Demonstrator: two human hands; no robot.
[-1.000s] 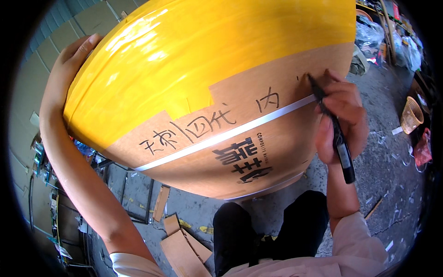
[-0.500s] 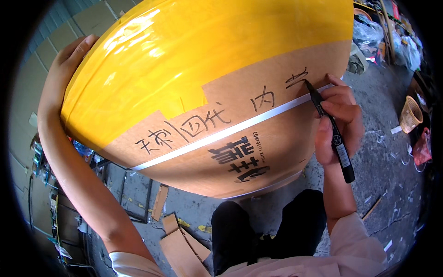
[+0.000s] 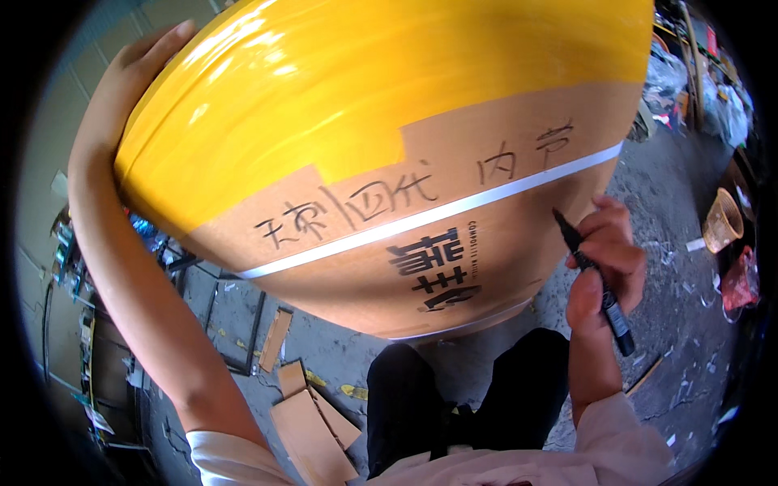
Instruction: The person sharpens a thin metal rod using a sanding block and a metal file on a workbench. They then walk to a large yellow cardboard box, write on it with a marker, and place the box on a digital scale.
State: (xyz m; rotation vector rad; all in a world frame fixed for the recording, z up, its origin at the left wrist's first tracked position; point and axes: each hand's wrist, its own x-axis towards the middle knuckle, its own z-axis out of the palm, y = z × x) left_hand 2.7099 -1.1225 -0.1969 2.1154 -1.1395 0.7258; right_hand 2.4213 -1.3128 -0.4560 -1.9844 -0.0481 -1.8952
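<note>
A large cardboard box stands tilted before me, its upper part wrapped in glossy yellow tape. A white strap crosses the brown face, with handwritten black characters above it and dark print below. My left arm reaches round the box's left side. At the far left edge my left hand lies against the tape, fingers stretched out, the tips partly hidden. To the right of the box, my right hand grips a black marker pen. Its uncapped tip points up at the brown face, apart from the writing.
Cardboard scraps lie on the grey floor at lower left, near a dark metal frame. At right are a woven basket, a red plastic bag and scattered bits. Plastic bags are heaped at the far right.
The marker has come off the cardboard and moved down toward me with my right hand. The last handwritten character has gained strokes. The box appears shifted slightly right in view.
</note>
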